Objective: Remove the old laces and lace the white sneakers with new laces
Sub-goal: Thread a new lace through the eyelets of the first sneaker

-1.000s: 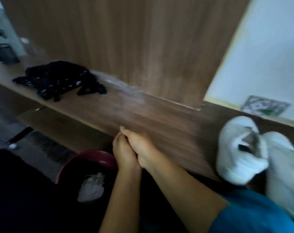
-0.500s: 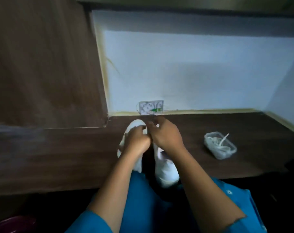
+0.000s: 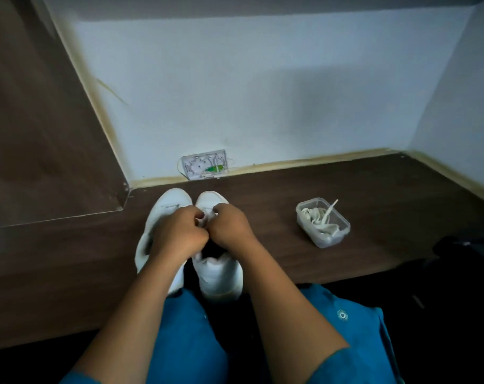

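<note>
Both forearms run bare from the left hand (image 3: 177, 235) and the right hand (image 3: 231, 228) back to short sleeves in deep teal-blue. The left sleeve (image 3: 77, 380) just peeks in far behind its hand. The right sleeve (image 3: 360, 364) shows a clean hem. The same teal cloth (image 3: 185, 342) spreads between the arms, and out beyond the right forearm it carries a small white round emblem (image 3: 342, 315).

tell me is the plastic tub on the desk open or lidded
Open. No lid shows on the clear plastic tub; white laces lie coiled inside it, and one lace end pokes up past the far rim.
</note>
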`<state>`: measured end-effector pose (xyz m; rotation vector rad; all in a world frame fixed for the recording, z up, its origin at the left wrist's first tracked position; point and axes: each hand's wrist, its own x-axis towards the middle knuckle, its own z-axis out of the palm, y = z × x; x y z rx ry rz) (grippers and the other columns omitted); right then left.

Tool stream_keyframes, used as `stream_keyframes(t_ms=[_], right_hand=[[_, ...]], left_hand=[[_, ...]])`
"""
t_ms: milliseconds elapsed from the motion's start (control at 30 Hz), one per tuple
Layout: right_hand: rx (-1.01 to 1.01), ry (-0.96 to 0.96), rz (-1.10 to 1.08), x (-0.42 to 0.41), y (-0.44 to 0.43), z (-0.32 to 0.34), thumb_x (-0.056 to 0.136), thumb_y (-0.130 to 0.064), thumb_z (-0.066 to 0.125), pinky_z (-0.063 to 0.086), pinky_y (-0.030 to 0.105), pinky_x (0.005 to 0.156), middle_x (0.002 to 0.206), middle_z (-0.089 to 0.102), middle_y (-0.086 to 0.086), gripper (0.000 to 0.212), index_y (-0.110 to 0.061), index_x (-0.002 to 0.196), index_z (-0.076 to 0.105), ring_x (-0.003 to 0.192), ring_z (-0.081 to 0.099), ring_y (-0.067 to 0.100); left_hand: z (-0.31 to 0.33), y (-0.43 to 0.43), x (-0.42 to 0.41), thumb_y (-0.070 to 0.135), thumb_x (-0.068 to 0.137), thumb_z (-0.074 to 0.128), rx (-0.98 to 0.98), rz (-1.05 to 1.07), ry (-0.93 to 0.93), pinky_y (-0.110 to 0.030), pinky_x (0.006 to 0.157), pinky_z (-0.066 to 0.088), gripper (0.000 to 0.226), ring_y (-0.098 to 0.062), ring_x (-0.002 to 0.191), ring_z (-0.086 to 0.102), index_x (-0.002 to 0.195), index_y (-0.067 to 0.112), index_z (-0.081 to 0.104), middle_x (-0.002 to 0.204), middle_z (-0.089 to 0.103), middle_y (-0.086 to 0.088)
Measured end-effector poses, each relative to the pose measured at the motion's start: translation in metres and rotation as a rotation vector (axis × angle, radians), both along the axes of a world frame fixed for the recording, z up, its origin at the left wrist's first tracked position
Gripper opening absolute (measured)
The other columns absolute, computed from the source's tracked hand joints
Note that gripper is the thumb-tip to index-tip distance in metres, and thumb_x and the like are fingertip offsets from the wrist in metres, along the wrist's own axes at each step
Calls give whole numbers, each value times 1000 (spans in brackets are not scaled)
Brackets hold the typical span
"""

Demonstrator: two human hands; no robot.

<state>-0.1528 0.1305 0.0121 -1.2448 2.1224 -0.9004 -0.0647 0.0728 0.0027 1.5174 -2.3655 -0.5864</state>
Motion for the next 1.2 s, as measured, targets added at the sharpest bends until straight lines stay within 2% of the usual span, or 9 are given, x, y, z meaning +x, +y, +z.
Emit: stream_keyframes(t_ms=[133,233,333,400,467,567,667,867,1200], right_hand=[[18,77,-9,-28,8,6,89,-13,51,40,28,75,120,61,18,10,-8,91,59,114,55,32],[29,201,-183,-66,20,8,89,-14,51,40,29,75,113,63,17,14,-6,98,58,109,58,34],[101,251,-346,-105,36,9,91,-13,51,40,30,74,111,65,17,19,-4,103,61,108,59,33],[201,248,-418,-127,43,9,92,-13,50,41,32,73,112,65,16,21,-5,108,62,104,60,31],[310,210,-454,-142,49,6,92,-13,52,45,34,75,114,62,15,25,-5,114,60,99,59,30],[408,214,-466,-155,52,-3,90,-16,56,47,36,84,118,59,16,29,-4,117,57,107,58,29],[396,275,-485,-163,52,-11,93,-15,53,46,33,81,119,60,15,26,-4,116,57,108,58,28],[434,282,-516,-174,44,-20,90,-19,57,47,33,74,105,63,11,20,-8,106,59,96,60,24],[487,330,-581,-178,48,-17,92,-19,51,43,35,67,95,61,9,20,-10,107,62,88,59,25]], left_hand=[[13,13,-17,35,73,55,-191,22,-209,-43,89,46,27,-36,108,53,96,20,58,109,55,-10],[17,29,-56,33,75,57,-174,-132,-45,-38,83,49,25,-30,105,57,95,18,63,104,62,-8],[13,43,-104,5,81,54,200,-385,203,-31,69,44,12,-28,90,62,86,10,64,92,67,-13],[7,50,-133,-10,83,45,636,-337,556,-31,70,43,28,-26,83,59,84,10,63,86,65,-13],[0,52,-156,-6,90,45,972,-154,833,-29,70,44,23,-21,79,56,90,9,61,87,61,-10],[-7,47,-177,17,97,48,1146,33,948,-26,65,45,20,-18,78,56,110,4,57,98,59,-11],[-16,39,-186,25,97,49,1177,80,973,-26,67,48,35,-22,98,58,122,1,54,117,57,-13],[-25,40,-196,16,91,59,1055,62,889,-35,82,52,4,-18,86,60,90,14,62,93,61,-5],[-23,33,-190,13,89,56,862,-17,800,-46,95,49,14,-25,100,63,85,23,66,101,67,-4]])
